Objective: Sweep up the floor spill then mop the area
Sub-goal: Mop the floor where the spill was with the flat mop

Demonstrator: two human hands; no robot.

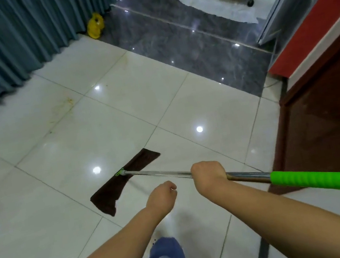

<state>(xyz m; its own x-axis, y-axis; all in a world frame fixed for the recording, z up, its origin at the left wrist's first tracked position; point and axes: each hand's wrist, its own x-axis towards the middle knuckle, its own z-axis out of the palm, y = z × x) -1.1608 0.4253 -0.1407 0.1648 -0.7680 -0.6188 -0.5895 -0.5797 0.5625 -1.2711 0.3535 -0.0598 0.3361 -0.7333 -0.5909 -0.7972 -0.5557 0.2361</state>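
One flat mop, likely light, rests its limp brown pad on the tile beyond the grip, the left hand loosely curled and empty beside the slick steel shaft that the right hand clasps, while the ribbed green handle behind probably gives surer hold.
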